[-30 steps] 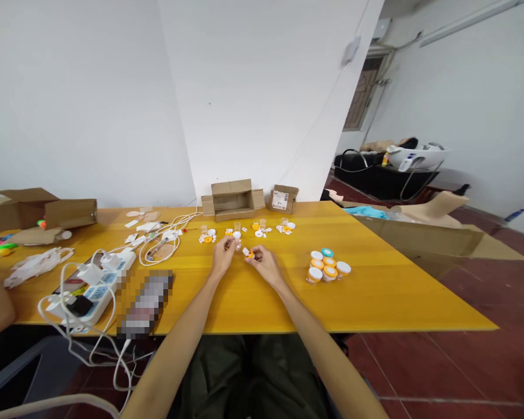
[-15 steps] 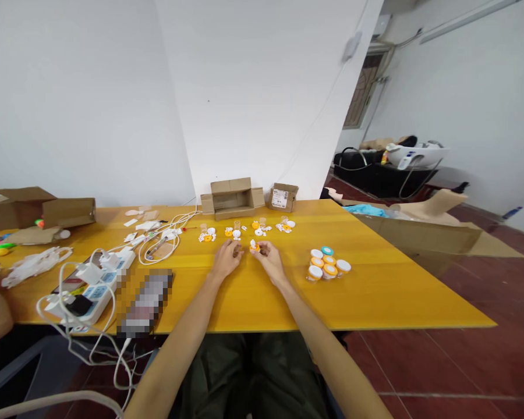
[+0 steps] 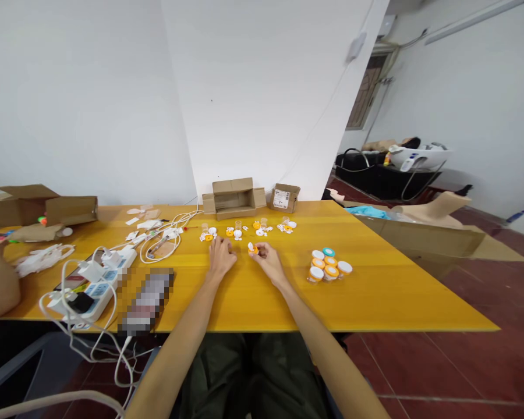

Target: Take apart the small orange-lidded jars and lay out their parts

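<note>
My right hand (image 3: pixel 268 260) pinches a small orange lid with a white piece (image 3: pixel 251 247) standing up from it, just above the table. To its left, my left hand (image 3: pixel 221 256) is open over the wood, fingers bent and stretched forward. Just beyond those fingertips lies a group of small parts: an orange ring (image 3: pixel 208 237), a white disc (image 3: pixel 212 231) and a clear cup (image 3: pixel 205 227). Similar groups sit in a row to the right, one with a white disc (image 3: pixel 238 233) and another with an orange ring (image 3: pixel 257 225). Whether my left fingertips touch any part is unclear.
Several capped clear jars (image 3: pixel 330 271) stand together at the right. An open cardboard box (image 3: pixel 233 201) and a smaller box (image 3: pixel 284 198) are at the back. At left lie a power strip (image 3: pixel 100 291), cables and a phone (image 3: pixel 148 299). Another person's arm (image 3: pixel 0 285) shows far left.
My left hand has moved left and forward, away from the lid, toward the leftmost parts group. My right hand still holds the lid, nearly in place. The view has shifted slightly.
</note>
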`<state>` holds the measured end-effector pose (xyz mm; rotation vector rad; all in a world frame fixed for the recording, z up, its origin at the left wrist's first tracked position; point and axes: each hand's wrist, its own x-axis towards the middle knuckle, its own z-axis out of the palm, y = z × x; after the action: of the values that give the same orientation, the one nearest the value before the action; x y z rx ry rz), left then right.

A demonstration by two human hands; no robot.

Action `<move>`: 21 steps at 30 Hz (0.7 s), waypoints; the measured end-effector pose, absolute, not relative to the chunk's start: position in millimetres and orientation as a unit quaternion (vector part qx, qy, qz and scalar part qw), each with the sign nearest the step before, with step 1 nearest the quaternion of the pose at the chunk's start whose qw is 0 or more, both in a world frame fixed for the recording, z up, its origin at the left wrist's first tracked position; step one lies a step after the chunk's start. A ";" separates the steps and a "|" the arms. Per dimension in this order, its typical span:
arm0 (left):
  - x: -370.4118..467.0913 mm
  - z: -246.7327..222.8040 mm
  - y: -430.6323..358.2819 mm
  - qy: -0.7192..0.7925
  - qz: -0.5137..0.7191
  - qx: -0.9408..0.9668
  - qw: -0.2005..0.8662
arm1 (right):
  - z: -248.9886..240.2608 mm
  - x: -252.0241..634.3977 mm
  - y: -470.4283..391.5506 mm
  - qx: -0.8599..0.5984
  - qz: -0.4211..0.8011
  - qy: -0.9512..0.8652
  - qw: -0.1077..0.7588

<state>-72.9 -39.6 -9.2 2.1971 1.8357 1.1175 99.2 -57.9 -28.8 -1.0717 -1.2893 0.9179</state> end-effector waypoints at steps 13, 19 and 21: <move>-51.4 16.2 -65.3 0.463 0.385 0.797 0.060 | -24.4 96.4 -60.7 -0.443 0.386 -0.564 0.580; -49.5 10.9 -62.6 0.433 0.391 0.805 0.111 | -21.7 95.0 -62.7 -0.451 0.338 -0.583 0.586; -50.0 10.3 -61.7 0.427 0.401 0.799 0.132 | -21.1 95.0 -63.4 -0.454 0.326 -0.580 0.593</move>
<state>-50.0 -61.7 10.3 2.3200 1.2400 1.1640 95.0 -63.4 -21.1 -1.0545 -1.3481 0.7583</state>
